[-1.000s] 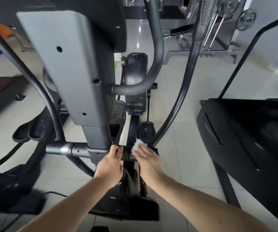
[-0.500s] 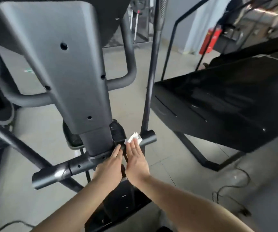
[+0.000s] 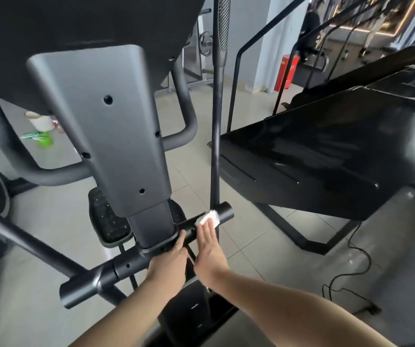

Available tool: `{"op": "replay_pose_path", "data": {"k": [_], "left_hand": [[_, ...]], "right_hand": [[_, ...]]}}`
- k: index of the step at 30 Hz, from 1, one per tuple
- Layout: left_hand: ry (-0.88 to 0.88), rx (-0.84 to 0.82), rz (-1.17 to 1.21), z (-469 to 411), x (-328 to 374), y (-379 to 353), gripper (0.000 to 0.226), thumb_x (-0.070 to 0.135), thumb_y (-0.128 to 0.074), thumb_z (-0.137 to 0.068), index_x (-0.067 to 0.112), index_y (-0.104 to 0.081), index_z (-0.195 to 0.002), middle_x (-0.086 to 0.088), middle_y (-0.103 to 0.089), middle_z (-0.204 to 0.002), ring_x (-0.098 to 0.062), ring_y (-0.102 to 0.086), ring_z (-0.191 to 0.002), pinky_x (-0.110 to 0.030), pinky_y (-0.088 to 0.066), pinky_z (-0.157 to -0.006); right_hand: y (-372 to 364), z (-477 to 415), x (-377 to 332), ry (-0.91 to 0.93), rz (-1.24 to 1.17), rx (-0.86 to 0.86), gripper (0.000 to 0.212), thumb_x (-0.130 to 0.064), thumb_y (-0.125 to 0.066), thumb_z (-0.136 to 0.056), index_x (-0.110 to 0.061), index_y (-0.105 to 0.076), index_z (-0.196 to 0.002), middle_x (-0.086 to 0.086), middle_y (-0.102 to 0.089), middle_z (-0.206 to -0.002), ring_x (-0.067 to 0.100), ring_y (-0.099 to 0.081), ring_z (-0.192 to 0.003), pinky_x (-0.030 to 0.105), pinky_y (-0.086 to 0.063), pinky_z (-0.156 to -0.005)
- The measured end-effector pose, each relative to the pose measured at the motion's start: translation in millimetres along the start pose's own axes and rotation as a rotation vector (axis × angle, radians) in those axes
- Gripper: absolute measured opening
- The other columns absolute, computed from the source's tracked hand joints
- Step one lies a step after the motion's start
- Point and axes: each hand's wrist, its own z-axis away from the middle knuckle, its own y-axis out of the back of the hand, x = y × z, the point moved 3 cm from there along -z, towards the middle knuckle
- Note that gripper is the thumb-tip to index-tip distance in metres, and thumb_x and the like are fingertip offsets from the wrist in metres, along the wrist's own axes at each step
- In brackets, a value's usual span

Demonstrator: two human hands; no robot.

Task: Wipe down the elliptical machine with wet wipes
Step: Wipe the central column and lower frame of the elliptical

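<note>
Since the earlier frame our right hand (image 3: 210,249) has slid the wet wipe (image 3: 210,217) a little farther out along the crossbar (image 3: 126,267), nearer its right-hand end. Our left hand (image 3: 169,269) has kept its place at the foot of the column (image 3: 101,126).

We stand in a gym on a floor (image 3: 251,249) of pale square tiles. At nine o'clock, seen through the frame of the elliptical machine (image 3: 89,26), a white tub (image 3: 40,121) and a green one (image 3: 43,141) sit blurred on the tiles. A studded pedal (image 3: 106,219) lies just behind the column's base. At three o'clock a big black machine (image 3: 314,166) slopes beside us, a red box (image 3: 286,72) stands by the wall at one o'clock, and a black cable (image 3: 346,274) snakes over the tiles at four o'clock.

The column is matte grey, flat-faced and tapering downward, dotted with round holes. The crossbar is a smooth dark tube with a faint sheen. Our left hand lies over it beside the column; its fingers are mostly hidden, so we cannot tell whether they grip. Our right hand is flat, fingers straight and together, pressing the folded white wipe onto the tube. Just right of the wipe, a slim swing arm (image 3: 216,146) rises to a ribbed grip. The neighbouring machine's panels are glossy.
</note>
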Motion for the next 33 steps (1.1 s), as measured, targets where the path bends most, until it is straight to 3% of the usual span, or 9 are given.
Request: {"op": "replay_pose_path", "data": {"k": [4,7,10,14,19,24,27,30,33], "left_hand": [[0.005,-0.025,-0.025,3.5,3.9,-2.0,0.045,0.007,-0.051,-0.098,0.016,-0.047,-0.141,0.001,0.029,-0.166,-0.017,-0.071,-0.094,-0.028,-0.046,-0.066],[0.011,-0.028,0.0,4.7,5.8,1.7,0.039,0.005,-0.049,-0.097,0.017,-0.051,-0.134,0.002,0.029,-0.165,-0.018,-0.069,-0.097,-0.028,-0.042,-0.066],[0.035,-0.036,0.036,5.2,6.7,1.2,0.036,0.004,-0.049,-0.096,0.017,-0.054,-0.13,0.004,0.031,-0.165,-0.019,-0.069,-0.095,-0.029,-0.043,-0.065],[0.023,-0.026,0.119,5.5,2.8,-2.5,0.028,0.005,-0.049,-0.097,0.019,-0.057,-0.12,0.011,0.026,-0.166,-0.019,-0.068,-0.089,-0.031,-0.042,-0.061],[-0.046,0.027,0.213,11.2,-7.8,-6.6,0.039,0.014,-0.047,-0.102,0.024,-0.05,-0.14,0.021,0.021,-0.166,-0.018,-0.069,-0.086,-0.029,-0.044,-0.062],[-0.032,0.116,0.273,19.4,-15.4,-8.6,0.041,0.023,-0.042,-0.105,0.029,-0.048,-0.144,0.024,-0.01,-0.166,-0.013,-0.066,-0.106,-0.029,-0.051,-0.08],[0.022,0.181,0.354,20.3,-21.2,-13.3,0.038,0.025,-0.041,-0.105,0.03,-0.052,-0.14,0.026,-0.036,-0.15,-0.008,-0.064,-0.107,-0.027,-0.051,-0.086],[0.064,0.204,0.388,20.0,-25.0,-16.3,0.035,0.026,-0.041,-0.105,0.032,-0.055,-0.137,0.025,-0.045,-0.14,-0.005,-0.063,-0.108,-0.027,-0.051,-0.089],[0.095,0.208,0.413,20.7,-28.1,-17.5,0.034,0.026,-0.041,-0.104,0.033,-0.057,-0.134,0.025,-0.049,-0.136,-0.005,-0.063,-0.107,-0.028,-0.051,-0.089]], "right_hand": [[4.1,5.7,16.5,0.031,0.248,-0.084,0.092,-0.003,-0.039,-0.093,-0.017,0.028,-0.155,0.006,0.038,-0.159,0.025,0.039,-0.146,0.045,0.014,-0.126],[30.1,-25.4,40.2,-0.084,0.19,0.004,0.104,0.01,-0.039,-0.083,-0.024,0.023,-0.159,0.001,0.033,-0.165,0.021,0.037,-0.147,0.044,0.012,-0.127],[38.2,-46.7,49.0,-0.094,0.208,0.042,0.096,0.001,-0.048,-0.088,-0.019,0.009,-0.163,0.003,0.016,-0.17,0.025,0.03,-0.152,0.047,0.014,-0.125],[23.8,-30.5,20.5,0.133,0.27,-0.072,0.092,-0.001,-0.041,-0.088,-0.014,0.012,-0.162,0.006,0.021,-0.168,0.024,0.028,-0.152,0.045,0.012,-0.127],[20.1,-27.8,16.2,0.339,0.365,-0.153,0.09,-0.003,-0.04,-0.091,-0.019,0.011,-0.162,0.001,0.019,-0.168,0.017,0.024,-0.153,0.041,0.014,-0.126],[34.8,-52.3,30.8,0.196,0.357,-0.043,0.088,-0.002,-0.046,-0.087,-0.017,-0.007,-0.164,0.005,-0.006,-0.171,0.024,0.009,-0.158,0.047,0.006,-0.128],[12.7,-29.5,7.3,0.321,0.346,-0.13,0.085,-0.006,-0.041,-0.093,-0.013,0.009,-0.161,0.008,0.015,-0.17,0.023,0.023,-0.154,0.044,0.015,-0.126],[5.4,-10.7,0.3,0.463,0.429,-0.144,0.079,-0.018,-0.037,-0.101,-0.009,0.016,-0.159,0.01,0.024,-0.167,0.023,0.03,-0.15,0.041,0.02,-0.123],[14.9,-20.1,22.2,0.405,0.49,-0.134,0.08,-0.011,-0.033,-0.098,-0.014,0.021,-0.157,0.006,0.027,-0.165,0.023,0.029,-0.152,0.041,0.019,-0.124]]}}
